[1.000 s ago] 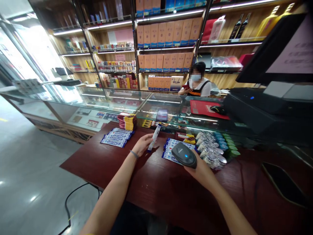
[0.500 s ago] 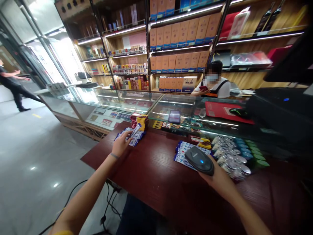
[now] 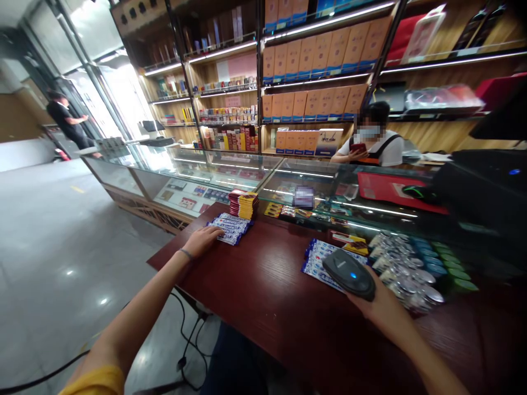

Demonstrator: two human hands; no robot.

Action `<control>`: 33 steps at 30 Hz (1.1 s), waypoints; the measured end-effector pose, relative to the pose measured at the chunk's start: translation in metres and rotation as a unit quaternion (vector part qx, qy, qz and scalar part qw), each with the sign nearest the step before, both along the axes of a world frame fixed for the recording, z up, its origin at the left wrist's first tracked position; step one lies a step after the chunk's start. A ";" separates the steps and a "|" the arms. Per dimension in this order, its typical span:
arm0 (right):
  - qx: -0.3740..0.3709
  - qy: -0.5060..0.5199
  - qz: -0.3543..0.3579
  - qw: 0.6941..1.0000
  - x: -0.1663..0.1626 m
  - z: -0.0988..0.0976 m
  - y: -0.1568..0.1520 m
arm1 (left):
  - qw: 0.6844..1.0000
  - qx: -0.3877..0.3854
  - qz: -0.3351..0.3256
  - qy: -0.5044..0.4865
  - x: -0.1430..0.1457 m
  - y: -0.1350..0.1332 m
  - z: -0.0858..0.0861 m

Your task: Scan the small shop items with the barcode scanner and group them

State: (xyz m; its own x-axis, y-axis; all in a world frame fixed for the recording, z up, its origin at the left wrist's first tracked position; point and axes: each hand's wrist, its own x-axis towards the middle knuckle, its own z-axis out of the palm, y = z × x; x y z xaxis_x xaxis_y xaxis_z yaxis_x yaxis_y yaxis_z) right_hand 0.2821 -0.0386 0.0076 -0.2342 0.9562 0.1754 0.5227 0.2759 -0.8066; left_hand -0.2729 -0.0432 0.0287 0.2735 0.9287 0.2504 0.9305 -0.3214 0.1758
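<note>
My left hand [image 3: 203,240] lies at the near left edge of a pile of blue-and-white wrapped snack bars [image 3: 233,226]. Its fingers are stretched out over the wrappers, and no bar is seen held in it. Behind that pile stand stacked red and yellow packets [image 3: 244,204]. On the right, my right hand [image 3: 381,299] is wrapped round a black barcode scanner [image 3: 348,274] with a lit blue spot. Below the scanner head, another set of blue-and-white bars [image 3: 316,263] lies on the table, partly covered.
Silver-lidded jars [image 3: 407,274] and green-topped containers [image 3: 455,266] stand right of the scanner on the dark red table [image 3: 263,285]. A glass display counter [image 3: 263,175] runs behind. A masked person [image 3: 389,145] sits beyond it with a phone; another person [image 3: 69,120] stands far left.
My left hand has come down and let go of the raised snack bar onto the pile. My right hand still holds the scanner over the other bars. The view has shifted slightly left.
</note>
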 end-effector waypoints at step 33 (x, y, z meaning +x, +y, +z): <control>0.037 0.110 -0.067 0.991 0.010 0.051 -0.014 | 0.979 0.056 -0.105 -0.165 0.169 0.026 -0.003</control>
